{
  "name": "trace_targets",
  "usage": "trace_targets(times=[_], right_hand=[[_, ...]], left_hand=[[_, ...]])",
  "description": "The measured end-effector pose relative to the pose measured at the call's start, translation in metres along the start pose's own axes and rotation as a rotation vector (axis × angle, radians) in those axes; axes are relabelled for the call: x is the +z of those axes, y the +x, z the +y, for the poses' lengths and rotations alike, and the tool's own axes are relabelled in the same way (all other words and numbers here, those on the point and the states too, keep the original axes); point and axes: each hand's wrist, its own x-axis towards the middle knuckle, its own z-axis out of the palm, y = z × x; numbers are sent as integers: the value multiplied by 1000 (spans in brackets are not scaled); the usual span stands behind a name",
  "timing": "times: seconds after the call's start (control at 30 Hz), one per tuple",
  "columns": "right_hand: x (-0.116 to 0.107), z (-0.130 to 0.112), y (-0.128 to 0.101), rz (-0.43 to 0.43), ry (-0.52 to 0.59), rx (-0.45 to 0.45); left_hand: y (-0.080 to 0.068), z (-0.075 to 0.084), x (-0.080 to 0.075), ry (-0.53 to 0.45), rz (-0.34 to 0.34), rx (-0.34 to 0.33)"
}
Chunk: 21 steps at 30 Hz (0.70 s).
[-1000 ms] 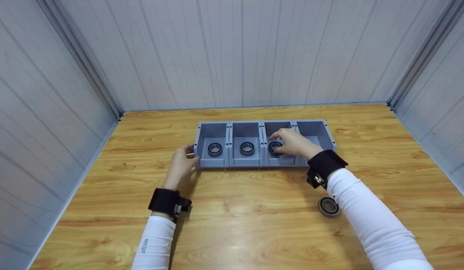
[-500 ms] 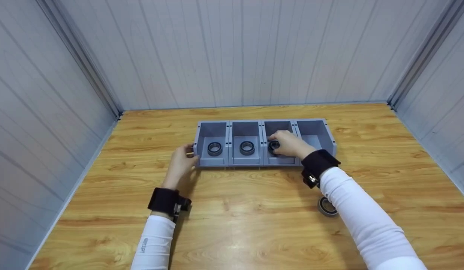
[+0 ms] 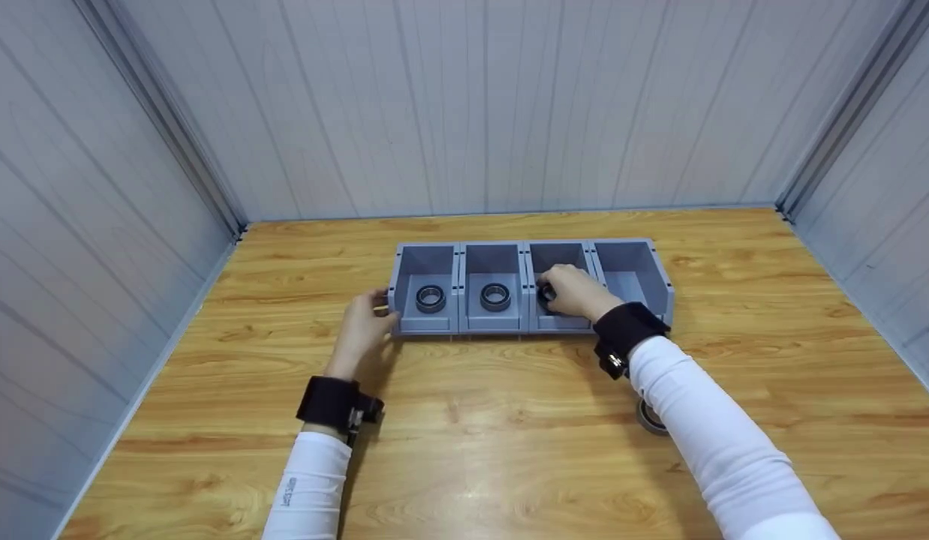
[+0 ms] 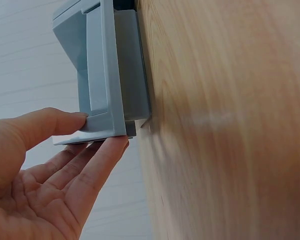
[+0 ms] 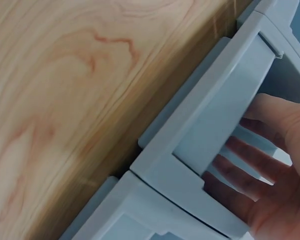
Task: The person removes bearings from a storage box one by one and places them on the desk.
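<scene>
A grey row of four open bins (image 3: 494, 323) stands on the wooden table (image 3: 472, 420). Black-and-steel bearing rings lie in the first bin (image 3: 430, 298) and the second bin (image 3: 495, 296). My right hand (image 3: 558, 291) reaches down into the third bin, fingers curled over a third bearing (image 3: 544, 294) that is mostly hidden. In the right wrist view the fingers (image 5: 262, 167) lie behind the bin's front wall (image 5: 210, 130). My left hand (image 3: 382, 311) touches the row's left front corner; the left wrist view shows thumb and straight fingers (image 4: 107, 150) against the bin (image 4: 105, 75).
The fourth bin (image 3: 631, 279) holds nothing. One more bearing (image 3: 646, 417) lies on the table near the front right, half hidden under my right forearm. Ribbed grey walls close the table in at the back and on both sides.
My right hand has sunk deeper into the third bin with the bearing, and the forearm has slid left over the loose bearing on the table. The left hand has stayed put.
</scene>
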Motion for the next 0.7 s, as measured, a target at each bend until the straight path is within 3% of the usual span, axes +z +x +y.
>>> trace_targets(times=[0.3, 0.7], right_hand=[[4, -1, 1, 21, -37, 13], [7, -1, 4, -2, 1, 62]], left_hand=[[1, 2, -1, 4, -4, -18], [1, 2, 1, 10, 8, -4]])
